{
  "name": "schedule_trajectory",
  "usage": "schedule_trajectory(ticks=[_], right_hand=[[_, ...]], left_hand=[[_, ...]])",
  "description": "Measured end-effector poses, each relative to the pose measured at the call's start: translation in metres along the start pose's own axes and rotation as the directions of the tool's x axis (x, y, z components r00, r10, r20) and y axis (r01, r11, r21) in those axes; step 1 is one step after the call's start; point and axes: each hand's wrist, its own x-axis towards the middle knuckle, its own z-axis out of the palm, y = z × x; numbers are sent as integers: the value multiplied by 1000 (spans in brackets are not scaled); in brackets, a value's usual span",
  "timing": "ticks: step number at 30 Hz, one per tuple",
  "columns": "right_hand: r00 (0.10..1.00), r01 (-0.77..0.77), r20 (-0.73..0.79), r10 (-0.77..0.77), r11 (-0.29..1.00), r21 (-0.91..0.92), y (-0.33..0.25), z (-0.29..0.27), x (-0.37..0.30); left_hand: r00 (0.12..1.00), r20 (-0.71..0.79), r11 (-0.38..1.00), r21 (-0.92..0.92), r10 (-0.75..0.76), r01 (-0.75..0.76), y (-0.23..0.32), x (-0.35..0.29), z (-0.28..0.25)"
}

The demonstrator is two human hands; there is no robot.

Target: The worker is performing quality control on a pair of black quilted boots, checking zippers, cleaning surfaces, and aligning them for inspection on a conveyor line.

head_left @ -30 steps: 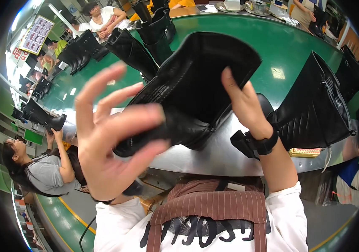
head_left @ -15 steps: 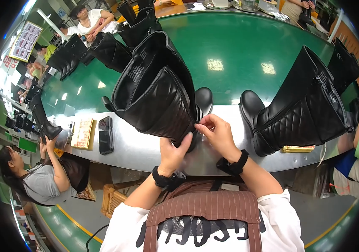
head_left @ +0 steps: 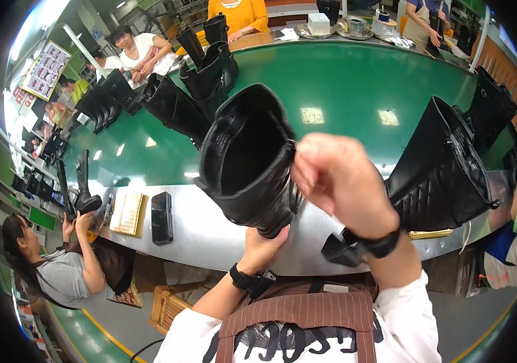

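A tall black boot [head_left: 240, 181] leans in front of me, its wide shaft mouth facing me. Low on the shaft, near the ankle, my left hand [head_left: 263, 247] is closed round it, thumb on the right side. My right hand [head_left: 346, 181], blurred by motion, pinches at the right side of the shaft's top rim; its fingers hide the zipper pull there. A second black boot [head_left: 440, 175], with a quilted panel on its shaft, stands to the right, partly behind my right hand and wrist.
A black phone [head_left: 162, 218] and a yellow-edged paper pad [head_left: 127, 213] lie left on the metal table edge [head_left: 210, 242]. Several more boots [head_left: 174, 106] stand on the green tabletop [head_left: 343, 85]. A co-worker [head_left: 68, 260] at left handles boots; others stand round the table.
My right hand has risen from the boot's ankle to its top rim, and the side gap in the shaft has closed. The boot has shifted right and tilted. The co-worker's boots at left have moved.
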Motion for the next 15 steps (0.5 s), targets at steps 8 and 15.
schedule_trajectory(ticks=[8, 15], right_hand=[[758, 355, 214, -616, 114, -928, -65, 27, -59], [779, -354, -109, -618, -290, -889, -105, -18, -148]], left_hand=[[986, 57, 979, -125, -155, 161, 9, -4, 6], [232, -236, 275, 168, 943, -947, 87, 10, 10]])
